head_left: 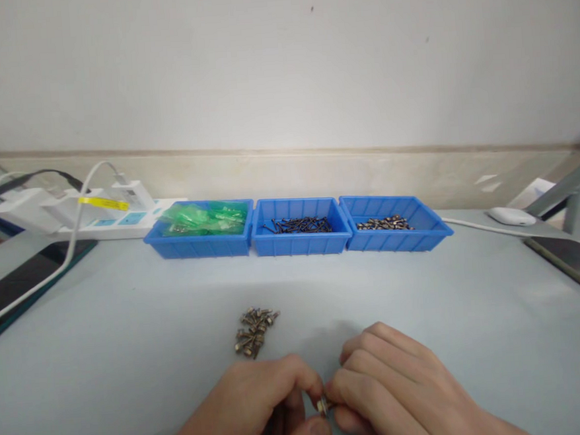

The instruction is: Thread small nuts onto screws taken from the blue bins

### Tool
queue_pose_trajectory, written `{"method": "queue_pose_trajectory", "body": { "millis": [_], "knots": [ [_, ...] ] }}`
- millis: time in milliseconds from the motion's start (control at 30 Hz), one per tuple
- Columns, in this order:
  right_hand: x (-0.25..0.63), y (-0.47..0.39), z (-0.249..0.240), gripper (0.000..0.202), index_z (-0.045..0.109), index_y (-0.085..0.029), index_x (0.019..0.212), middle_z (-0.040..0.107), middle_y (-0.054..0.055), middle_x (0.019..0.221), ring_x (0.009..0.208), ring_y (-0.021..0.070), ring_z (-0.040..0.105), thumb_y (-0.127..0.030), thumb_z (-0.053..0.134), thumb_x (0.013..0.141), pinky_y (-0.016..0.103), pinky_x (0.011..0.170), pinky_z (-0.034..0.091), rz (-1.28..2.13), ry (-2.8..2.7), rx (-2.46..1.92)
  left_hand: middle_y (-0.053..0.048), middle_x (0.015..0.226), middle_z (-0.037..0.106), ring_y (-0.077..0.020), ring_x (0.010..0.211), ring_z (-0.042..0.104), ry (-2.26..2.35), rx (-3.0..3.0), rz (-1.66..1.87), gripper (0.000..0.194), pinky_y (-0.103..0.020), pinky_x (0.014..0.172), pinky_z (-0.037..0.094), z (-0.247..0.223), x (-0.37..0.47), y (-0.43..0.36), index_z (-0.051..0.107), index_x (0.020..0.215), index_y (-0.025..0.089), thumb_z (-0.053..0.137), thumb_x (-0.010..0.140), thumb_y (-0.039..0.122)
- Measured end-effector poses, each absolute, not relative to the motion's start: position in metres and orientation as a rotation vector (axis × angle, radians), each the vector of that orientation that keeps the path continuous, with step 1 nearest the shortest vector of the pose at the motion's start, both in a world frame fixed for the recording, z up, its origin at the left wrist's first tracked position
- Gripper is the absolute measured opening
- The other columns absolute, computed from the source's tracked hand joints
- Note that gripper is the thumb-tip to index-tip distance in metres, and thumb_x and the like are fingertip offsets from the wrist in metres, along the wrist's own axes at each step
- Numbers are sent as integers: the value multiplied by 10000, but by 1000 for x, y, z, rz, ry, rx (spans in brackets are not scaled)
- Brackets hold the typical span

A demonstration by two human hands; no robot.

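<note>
Close to the table's near edge, a small brass-coloured bolt (323,406) with a wide flange or washer under its head is pinched between my two hands. My left hand (255,395) grips the head end with thumb and forefinger. From the other side, the fingertips of my right hand (394,386) close round the shank end, which they mostly hide. A loose pile of similar bolts (256,332) lies on the table just beyond my left hand.
Three blue bins stand in a row by the wall: one with green plastic bags (205,218), one with dark screws (303,226), one with small metal fasteners (384,224). At left are a power strip (163,213) and a phone (23,279); another dark device (579,267) lies right.
</note>
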State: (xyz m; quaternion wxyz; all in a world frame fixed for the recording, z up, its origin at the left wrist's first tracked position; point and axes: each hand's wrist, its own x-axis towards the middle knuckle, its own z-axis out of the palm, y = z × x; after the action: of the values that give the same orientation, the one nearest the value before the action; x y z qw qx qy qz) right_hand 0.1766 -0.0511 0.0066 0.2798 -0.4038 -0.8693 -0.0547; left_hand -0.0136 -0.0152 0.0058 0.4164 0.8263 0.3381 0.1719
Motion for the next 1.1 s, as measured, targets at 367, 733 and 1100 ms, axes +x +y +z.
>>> {"method": "queue_pose_trajectory", "body": {
  "millis": [367,733,1100],
  "knots": [
    [176,-52,20,265,598,-172,734,598,3,633,627,136,551,-154,411,921,275,645,413,-326,-2441,-1036,23,579,545,-91,502,467,924,2156,379,222,-153,468,372,5,-11,-11,541,710,185,396,844,286],
    [175,-48,5,379,537,-163,642,514,8,572,571,123,466,-187,323,954,261,569,349,-225,-2368,-1020,60,590,438,-66,491,411,869,1825,465,120,-138,457,337,6,-8,-17,422,795,199,473,815,305],
    [177,-48,13,211,599,-160,773,540,-1,587,599,118,517,-166,438,909,251,607,399,-296,-2394,-1006,30,601,487,-91,521,446,948,1974,401,190,-158,469,353,8,-11,-16,489,764,191,381,861,315]
  ]
}}
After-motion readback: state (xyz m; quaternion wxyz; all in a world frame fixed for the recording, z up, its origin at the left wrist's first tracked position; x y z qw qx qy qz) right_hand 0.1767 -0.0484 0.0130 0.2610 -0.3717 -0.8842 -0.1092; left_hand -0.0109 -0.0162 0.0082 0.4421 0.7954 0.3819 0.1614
